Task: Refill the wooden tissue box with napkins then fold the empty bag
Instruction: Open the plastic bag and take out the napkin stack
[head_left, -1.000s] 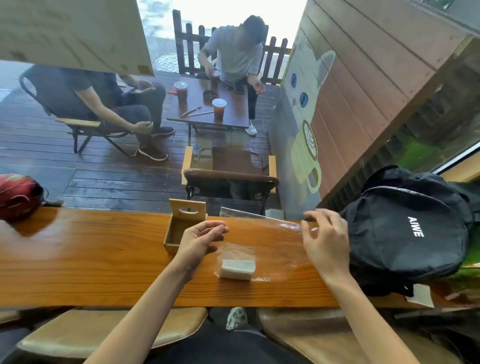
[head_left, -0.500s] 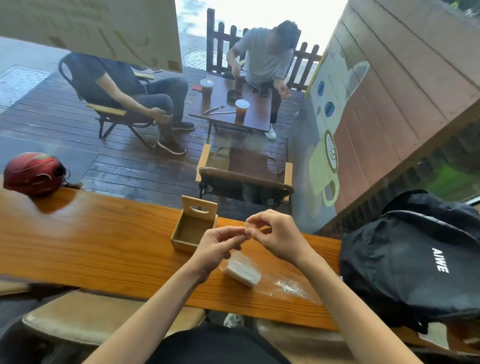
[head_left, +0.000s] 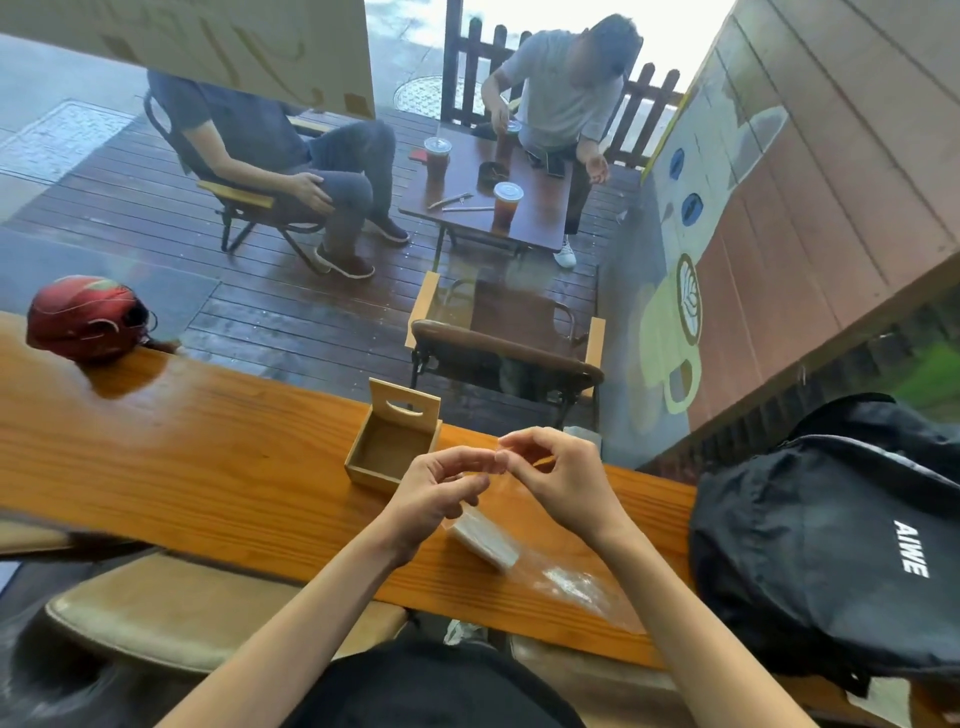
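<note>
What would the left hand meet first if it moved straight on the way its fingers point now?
Likely the right hand: the left hand points right toward it, fingertips almost touching over the clear bag. Depth is unclear.

One wooden tissue box (head_left: 390, 448), one napkin stack (head_left: 484, 537), one bag (head_left: 566, 582), one backpack (head_left: 831, 551), one helmet (head_left: 83, 318)

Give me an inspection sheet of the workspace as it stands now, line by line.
Surface: wooden counter, glossy, along a window.
Job's things: wooden tissue box open, lid upright, nothing visible inside; napkins inside the clear plastic bag lying on the counter.
Clutter: red helmet at far left; black backpack at right.
Grippers: left hand and right hand together above the bag's near end, fingers pinching at its mouth.
Cables: nothing seen.
Surroundings: two people seated at a small table with drinks on the deck outside.
</note>
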